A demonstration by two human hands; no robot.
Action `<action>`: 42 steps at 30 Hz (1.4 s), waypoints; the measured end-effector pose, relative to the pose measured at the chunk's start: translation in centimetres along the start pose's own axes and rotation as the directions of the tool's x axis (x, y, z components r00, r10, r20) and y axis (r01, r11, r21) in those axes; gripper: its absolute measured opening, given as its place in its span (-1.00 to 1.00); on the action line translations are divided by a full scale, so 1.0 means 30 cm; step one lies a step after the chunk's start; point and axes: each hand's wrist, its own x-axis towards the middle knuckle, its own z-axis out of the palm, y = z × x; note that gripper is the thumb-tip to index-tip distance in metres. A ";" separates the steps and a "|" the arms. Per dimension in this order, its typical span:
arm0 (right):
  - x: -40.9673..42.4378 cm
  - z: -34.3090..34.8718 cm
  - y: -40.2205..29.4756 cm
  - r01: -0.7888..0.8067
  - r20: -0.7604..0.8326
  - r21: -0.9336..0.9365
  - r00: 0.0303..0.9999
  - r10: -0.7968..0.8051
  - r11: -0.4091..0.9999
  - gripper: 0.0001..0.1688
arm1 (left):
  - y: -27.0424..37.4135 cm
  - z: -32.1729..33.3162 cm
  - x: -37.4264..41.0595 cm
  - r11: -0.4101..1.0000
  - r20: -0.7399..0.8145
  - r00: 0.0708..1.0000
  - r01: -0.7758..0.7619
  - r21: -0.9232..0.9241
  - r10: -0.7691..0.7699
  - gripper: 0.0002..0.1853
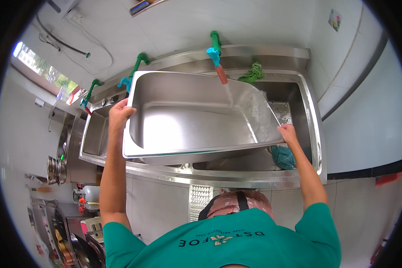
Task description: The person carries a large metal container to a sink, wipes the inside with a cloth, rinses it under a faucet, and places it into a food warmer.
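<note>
A deep rectangular stainless steel pan is held tilted over the double sink. Its left end is gripped by my left hand, thumb over the rim. At the right end, my right hand grips the rim near the lower corner. Water runs from the red nozzle of a green and blue tap into the right part of the pan. A green cloth lies on the sink's back ledge. In the right basin, below the pan, rests a teal cloth-like item, partly hidden.
Two more green taps stand along the wall to the left. A perforated metal drain cover lies in the floor. Metal bowls, a gas cylinder and shelves are at the left.
</note>
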 end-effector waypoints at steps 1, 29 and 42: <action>0.010 0.025 0.004 0.016 -0.004 0.033 1.000 -0.015 0.999 -0.71 | 0.028 0.002 -0.006 1.000 -0.024 1.000 0.005 -0.020 -0.006 -0.53; -0.038 0.846 -0.111 -0.355 0.503 0.407 0.856 0.118 0.842 -0.49 | 0.892 0.650 -0.356 0.756 0.261 0.932 -0.358 0.548 0.252 -0.46; -0.083 0.731 -0.188 -0.570 0.654 0.303 0.708 0.269 0.764 -0.61 | 0.903 0.667 -0.305 0.817 0.205 0.952 -0.301 0.492 0.227 -0.59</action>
